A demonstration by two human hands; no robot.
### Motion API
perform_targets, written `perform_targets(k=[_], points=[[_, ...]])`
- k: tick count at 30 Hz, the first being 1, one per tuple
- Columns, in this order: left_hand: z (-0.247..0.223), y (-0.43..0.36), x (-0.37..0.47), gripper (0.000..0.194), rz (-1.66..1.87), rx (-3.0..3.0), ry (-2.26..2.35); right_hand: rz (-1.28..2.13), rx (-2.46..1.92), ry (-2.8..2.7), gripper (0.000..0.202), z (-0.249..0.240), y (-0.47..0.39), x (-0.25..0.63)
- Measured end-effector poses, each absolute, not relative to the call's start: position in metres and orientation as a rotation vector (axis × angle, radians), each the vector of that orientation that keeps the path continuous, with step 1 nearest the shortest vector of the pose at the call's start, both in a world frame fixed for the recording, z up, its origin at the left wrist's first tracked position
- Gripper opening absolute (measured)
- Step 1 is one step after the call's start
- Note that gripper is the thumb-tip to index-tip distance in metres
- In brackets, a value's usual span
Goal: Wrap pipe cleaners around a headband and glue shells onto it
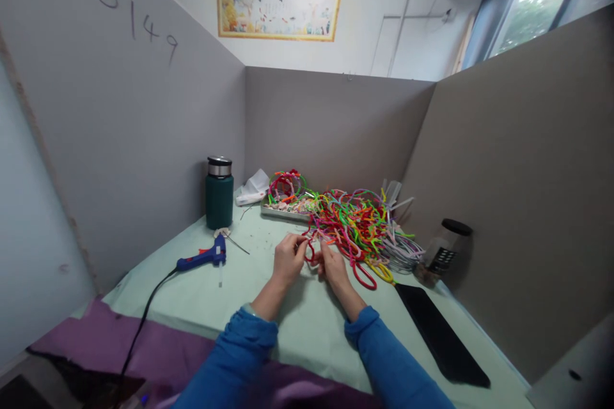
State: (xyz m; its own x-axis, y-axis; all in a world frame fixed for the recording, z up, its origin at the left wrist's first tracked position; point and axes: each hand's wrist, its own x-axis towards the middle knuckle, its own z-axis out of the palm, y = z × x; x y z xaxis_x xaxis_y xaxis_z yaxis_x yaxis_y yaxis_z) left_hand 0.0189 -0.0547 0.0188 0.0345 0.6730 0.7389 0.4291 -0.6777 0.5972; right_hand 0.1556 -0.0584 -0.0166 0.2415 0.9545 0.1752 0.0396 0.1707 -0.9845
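Blue long sleeves (249,339), bunched at cuffs (261,326); hands (289,259) bare

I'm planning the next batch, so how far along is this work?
The looped multicoloured strands by the shallow metal tray look done. The left hand and right hand are working a thin red strand, partly curved. The large tangled multicoloured pile looks unshaped, so much probably remains.
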Motion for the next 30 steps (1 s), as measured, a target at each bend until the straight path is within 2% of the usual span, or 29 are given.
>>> perform_targets(k=[5, 12, 24, 30], points=[[0.016, -0.054, 0.019, 0.011, 1.663, 2.156, 1.154, 1.184, -0.871, -1.046, 0.034, -0.008, -0.063, 0.148], [0.012, -0.051, 0.020, 0.011, 1.629, 2.186, 1.180, 1.186, -0.636, -0.711, 0.024, -0.002, -0.061, 0.164], [0.011, -0.048, 0.020, 0.013, 1.614, 2.104, 1.187, 1.391, -0.456, -0.688, 0.017, 0.007, -0.072, 0.162], [0.012, -0.046, 0.018, 0.017, 1.610, 1.976, 1.163, 1.297, -0.513, -0.740, 0.021, 0.004, -0.069, 0.160]])
